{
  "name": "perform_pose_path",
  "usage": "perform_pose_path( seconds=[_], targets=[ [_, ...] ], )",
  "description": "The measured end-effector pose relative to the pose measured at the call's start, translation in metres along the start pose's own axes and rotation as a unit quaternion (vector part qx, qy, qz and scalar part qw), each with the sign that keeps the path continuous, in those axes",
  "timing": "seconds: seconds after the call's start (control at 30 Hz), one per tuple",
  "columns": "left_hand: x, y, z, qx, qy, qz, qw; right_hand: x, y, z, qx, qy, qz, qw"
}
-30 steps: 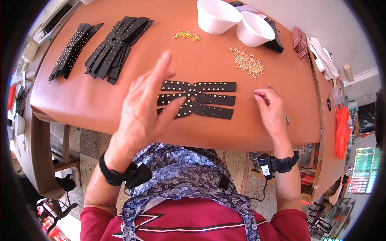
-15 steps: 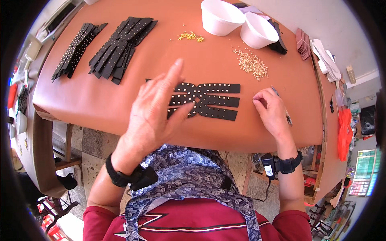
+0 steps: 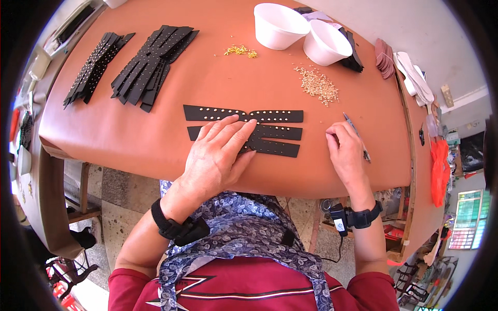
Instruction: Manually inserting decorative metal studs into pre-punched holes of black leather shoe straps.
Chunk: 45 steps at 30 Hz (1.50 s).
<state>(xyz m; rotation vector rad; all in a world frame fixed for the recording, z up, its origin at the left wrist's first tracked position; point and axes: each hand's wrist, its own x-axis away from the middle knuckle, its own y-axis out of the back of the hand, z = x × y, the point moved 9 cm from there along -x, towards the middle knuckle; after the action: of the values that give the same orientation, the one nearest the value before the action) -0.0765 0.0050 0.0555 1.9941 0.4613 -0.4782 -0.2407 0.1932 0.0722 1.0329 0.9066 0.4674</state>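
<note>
A black strap piece (image 3: 275, 131), cut into long strips that meet at a narrow middle, lies flat on the brown-covered table (image 3: 207, 78). Round metal studs line its upper strips; small dots or holes run along a lower strip. My left hand (image 3: 220, 147) rests on the piece with its fingers stretched out, hiding the centre and lower left part. To the right, apart from the piece, my right hand (image 3: 345, 150) has thumb and forefinger pinched together. Whatever may be between those fingertips is too small to make out. A pen (image 3: 357, 137) lies beside that hand.
Beyond my right hand is a heap of small gold studs (image 3: 317, 85), with two white bowls (image 3: 280, 28) behind it. A smaller pile of yellow-gold bits (image 3: 240, 51) lies further left. Studded black pieces (image 3: 153, 67) are stacked at the far left. Reddish-brown pieces (image 3: 384, 58) sit near the right edge.
My left hand has come down from above the black piece and now lies flat on it. My right hand keeps its pinch in nearly the same place. The view has shifted slightly.
</note>
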Motion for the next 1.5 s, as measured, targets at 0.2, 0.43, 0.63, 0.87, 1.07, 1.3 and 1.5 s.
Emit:
perform_pose_path(
  seconds=[0.2, 0.43, 0.63, 0.87, 1.07, 1.3, 1.5],
  targets=[
    [0.0, 0.0, -0.002, -0.02, -0.01, -0.007, 1.0, 0.013, -0.007, -0.042, -0.185, -0.117, -0.01, 0.976],
    [0.001, 0.0, -0.002, -0.025, -0.01, -0.01, 1.0, 0.007, -0.008, -0.038, -0.181, -0.138, 0.026, 0.973],
    [0.002, 0.0, -0.003, -0.026, -0.012, -0.014, 0.999, 0.001, -0.009, -0.029, -0.169, -0.137, 0.05, 0.975],
    [0.002, -0.002, -0.003, -0.036, -0.022, -0.017, 0.999, -0.003, 0.003, -0.01, 0.079, 0.023, -0.026, 0.996],
    [0.003, 0.0, -0.003, -0.03, -0.021, -0.019, 0.999, 0.005, -0.005, 0.002, 0.073, 0.013, -0.003, 0.997],
    [0.002, 0.0, -0.004, -0.036, -0.023, -0.02, 0.999, 0.022, 0.002, -0.006, -0.056, -0.028, -0.053, 0.997],
    [0.003, 0.0, -0.004, -0.039, -0.015, -0.017, 0.999, 0.022, 0.002, -0.029, -0.158, -0.105, -0.058, 0.98]
  ],
)
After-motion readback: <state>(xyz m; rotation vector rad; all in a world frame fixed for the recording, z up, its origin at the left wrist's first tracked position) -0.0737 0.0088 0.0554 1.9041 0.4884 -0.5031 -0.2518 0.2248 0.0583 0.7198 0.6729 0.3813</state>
